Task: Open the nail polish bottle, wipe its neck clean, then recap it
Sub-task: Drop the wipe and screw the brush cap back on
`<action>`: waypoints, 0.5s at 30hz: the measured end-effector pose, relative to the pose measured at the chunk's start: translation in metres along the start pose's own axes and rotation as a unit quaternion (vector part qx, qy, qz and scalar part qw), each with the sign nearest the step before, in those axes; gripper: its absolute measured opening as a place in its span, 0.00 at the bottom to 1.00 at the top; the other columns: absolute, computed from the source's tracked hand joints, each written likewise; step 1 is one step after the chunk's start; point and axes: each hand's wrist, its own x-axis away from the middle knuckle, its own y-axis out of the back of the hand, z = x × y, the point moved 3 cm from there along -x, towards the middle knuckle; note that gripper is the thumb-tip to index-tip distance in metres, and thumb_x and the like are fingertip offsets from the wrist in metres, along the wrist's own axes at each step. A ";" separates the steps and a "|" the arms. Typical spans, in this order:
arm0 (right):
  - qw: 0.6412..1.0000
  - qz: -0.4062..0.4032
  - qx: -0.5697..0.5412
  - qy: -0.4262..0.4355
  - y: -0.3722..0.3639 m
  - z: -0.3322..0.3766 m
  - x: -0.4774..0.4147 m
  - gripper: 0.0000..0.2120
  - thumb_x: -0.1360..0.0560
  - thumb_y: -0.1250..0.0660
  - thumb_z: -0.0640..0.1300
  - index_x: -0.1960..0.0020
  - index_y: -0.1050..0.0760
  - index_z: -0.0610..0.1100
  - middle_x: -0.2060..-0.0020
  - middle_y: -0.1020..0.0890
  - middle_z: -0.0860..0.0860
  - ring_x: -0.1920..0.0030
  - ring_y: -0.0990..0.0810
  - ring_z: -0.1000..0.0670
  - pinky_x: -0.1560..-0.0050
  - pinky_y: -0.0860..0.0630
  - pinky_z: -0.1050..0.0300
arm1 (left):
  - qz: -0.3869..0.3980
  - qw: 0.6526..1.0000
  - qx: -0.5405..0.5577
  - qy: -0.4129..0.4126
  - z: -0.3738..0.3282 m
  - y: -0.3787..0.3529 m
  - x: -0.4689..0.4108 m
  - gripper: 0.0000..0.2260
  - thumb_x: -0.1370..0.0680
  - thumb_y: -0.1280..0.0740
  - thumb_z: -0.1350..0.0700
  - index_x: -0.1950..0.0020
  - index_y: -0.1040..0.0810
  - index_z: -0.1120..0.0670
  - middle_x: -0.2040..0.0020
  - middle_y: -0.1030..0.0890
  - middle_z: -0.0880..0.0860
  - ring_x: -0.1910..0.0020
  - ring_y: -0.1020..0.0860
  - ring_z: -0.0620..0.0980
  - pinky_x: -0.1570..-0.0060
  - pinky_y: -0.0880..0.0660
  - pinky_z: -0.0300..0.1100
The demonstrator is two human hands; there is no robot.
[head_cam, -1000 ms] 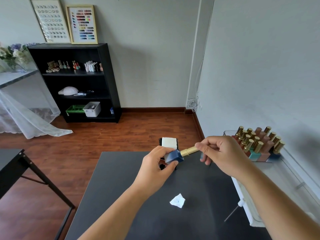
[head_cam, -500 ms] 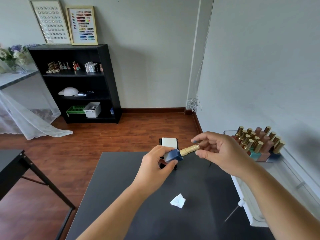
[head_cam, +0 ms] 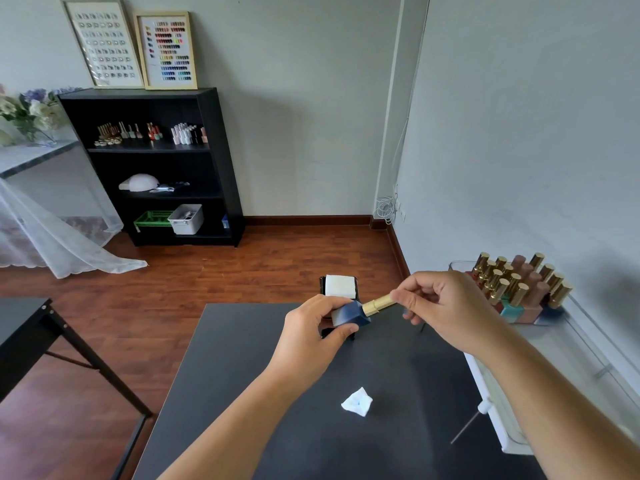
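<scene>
My left hand [head_cam: 313, 332] grips a dark blue nail polish bottle [head_cam: 351, 314], tilted so its neck points right, above the far part of the black table [head_cam: 263, 393]. Its long gold cap [head_cam: 379, 304] sits on the bottle. My right hand [head_cam: 446, 306] pinches the cap's outer end between thumb and fingers. A crumpled white wipe [head_cam: 357, 402] with a faint blue stain lies on the table nearer to me, touched by neither hand.
A black holder with white pads [head_cam: 340, 286] stands at the table's far edge, behind the bottle. At the right, a clear tray [head_cam: 585, 341] holds several gold-capped polish bottles [head_cam: 519, 285]. A second black table [head_cam: 24, 323] stands at the left.
My right hand's fingers opened and shifted around the gold cap half a second ago, then closed on its end again. The bottle stays in my left hand at the same spot.
</scene>
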 end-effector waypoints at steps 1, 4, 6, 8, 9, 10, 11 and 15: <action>1.000 0.009 -0.005 0.000 -0.001 0.000 0.000 0.14 0.35 0.33 0.63 0.57 0.19 0.55 0.68 0.16 0.57 0.68 0.17 0.55 0.61 0.20 0.58 | 0.000 1.000 -0.001 -0.001 0.000 0.000 0.000 0.13 0.28 0.27 0.58 0.45 0.19 0.47 0.52 0.18 0.43 0.51 0.21 0.44 0.48 0.22 0.46; 0.999 0.041 -0.008 0.007 -0.003 -0.003 -0.001 0.10 0.32 0.26 0.50 0.52 0.20 0.58 0.62 0.17 0.58 0.62 0.19 0.55 0.55 0.21 0.58 | -0.004 1.000 -0.007 -0.003 -0.001 0.001 0.000 0.14 0.28 0.27 0.58 0.45 0.19 0.47 0.53 0.18 0.43 0.51 0.21 0.44 0.48 0.22 0.47; 0.999 0.035 0.030 0.007 -0.003 -0.003 0.000 0.07 0.31 0.27 0.46 0.55 0.19 0.57 0.64 0.17 0.57 0.64 0.19 0.55 0.57 0.20 0.54 | -0.005 1.000 -0.011 -0.003 -0.002 0.001 0.000 0.14 0.28 0.26 0.59 0.45 0.19 0.47 0.53 0.18 0.43 0.52 0.21 0.45 0.49 0.23 0.47; 0.996 0.030 0.078 -0.001 -0.004 -0.003 0.000 0.06 0.30 0.31 0.56 0.59 0.19 0.55 0.69 0.17 0.58 0.69 0.20 0.55 0.62 0.20 0.50 | -0.010 1.000 -0.008 -0.001 -0.002 0.001 0.001 0.13 0.28 0.26 0.59 0.45 0.19 0.47 0.53 0.18 0.43 0.52 0.21 0.44 0.49 0.23 0.46; 0.995 0.029 0.092 0.001 -0.004 -0.001 0.001 0.12 0.31 0.35 0.62 0.59 0.20 0.55 0.70 0.18 0.58 0.70 0.20 0.56 0.64 0.20 0.52 | -0.011 1.000 -0.006 0.000 -0.002 0.001 0.001 0.13 0.28 0.26 0.59 0.45 0.19 0.47 0.53 0.18 0.43 0.52 0.21 0.44 0.49 0.23 0.45; 0.996 0.031 0.089 0.001 -0.005 -0.001 0.003 0.14 0.32 0.36 0.64 0.57 0.20 0.56 0.70 0.18 0.59 0.69 0.20 0.57 0.65 0.22 0.56 | -0.011 1.000 -0.006 0.000 -0.002 0.001 0.001 0.13 0.28 0.26 0.59 0.45 0.19 0.47 0.53 0.18 0.43 0.52 0.21 0.44 0.49 0.23 0.44; 0.996 0.032 0.079 0.002 -0.005 -0.002 0.003 0.13 0.32 0.35 0.63 0.53 0.21 0.59 0.68 0.18 0.60 0.66 0.21 0.58 0.65 0.24 0.62 | -0.009 1.000 -0.008 -0.001 -0.002 0.002 0.000 0.13 0.28 0.26 0.59 0.45 0.19 0.47 0.54 0.18 0.42 0.52 0.21 0.44 0.50 0.24 0.43; 0.999 0.032 0.026 0.016 -0.006 0.000 0.003 0.12 0.30 0.27 0.46 0.52 0.21 0.62 0.62 0.19 0.63 0.63 0.21 0.59 0.62 0.28 0.71 | 0.000 1.000 -0.014 0.000 -0.001 0.001 -0.001 0.13 0.28 0.27 0.59 0.45 0.19 0.47 0.54 0.19 0.41 0.52 0.21 0.41 0.49 0.25 0.36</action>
